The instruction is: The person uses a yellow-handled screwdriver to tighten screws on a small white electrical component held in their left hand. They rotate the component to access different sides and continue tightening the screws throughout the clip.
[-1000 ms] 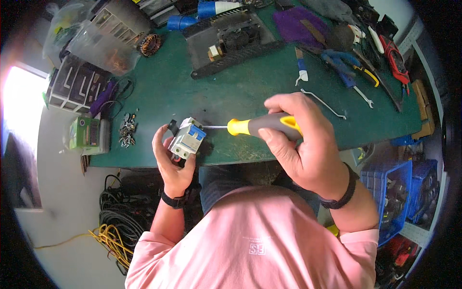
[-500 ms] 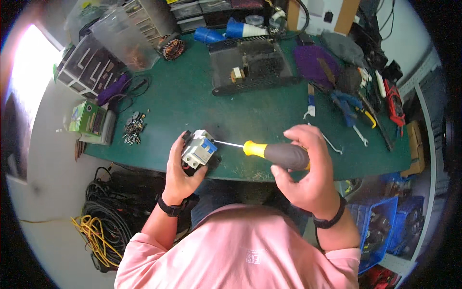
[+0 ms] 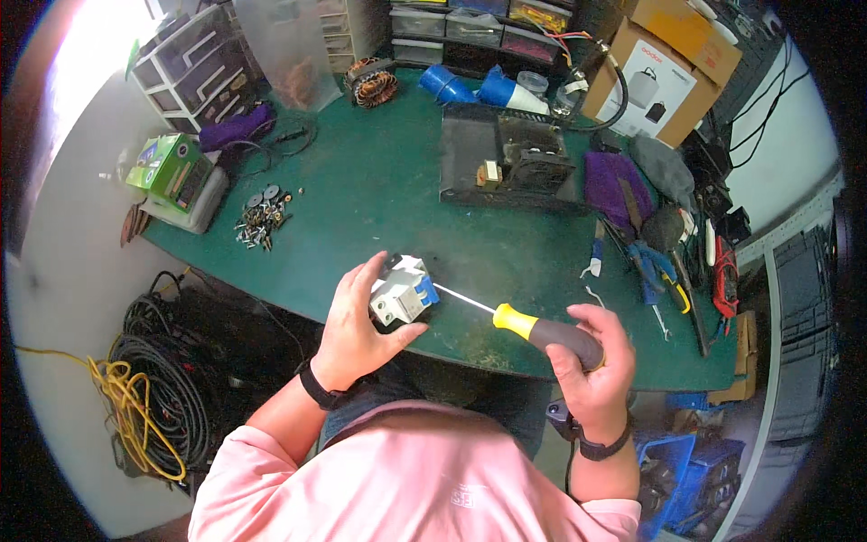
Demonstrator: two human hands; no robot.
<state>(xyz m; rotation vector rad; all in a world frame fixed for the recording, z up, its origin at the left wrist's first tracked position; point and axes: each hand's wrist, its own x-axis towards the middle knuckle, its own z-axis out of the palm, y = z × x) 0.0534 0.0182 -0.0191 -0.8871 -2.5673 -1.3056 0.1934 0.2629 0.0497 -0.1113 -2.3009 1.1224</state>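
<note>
My left hand (image 3: 352, 330) is closed around a white two-pole circuit breaker (image 3: 401, 300) with blue toggles, above the near edge of the green bench. My right hand (image 3: 596, 370) grips a yellow and dark grey screwdriver (image 3: 537, 332), whose shaft points left and slightly up to the breaker's right side, its tip at or beside the blue toggles. A pile of small screws and washers (image 3: 260, 221) lies to the left on the green bench top (image 3: 361, 181). A bent metal tool (image 3: 593, 296) lies beyond my right hand.
An open metal housing (image 3: 488, 154) stands at the back, near blue plugs (image 3: 447, 86) and a cardboard box (image 3: 650, 90). Pliers (image 3: 664, 271) and other tools lie at right. Drawer units (image 3: 194, 77) and a green box (image 3: 167, 167) stand left; coiled cables (image 3: 163, 397) lie below.
The view has shifted, showing more of the bench's back. Both hands, with breaker and screwdriver still held, appear lower and farther right in the picture; the screwdriver slants more steeply.
</note>
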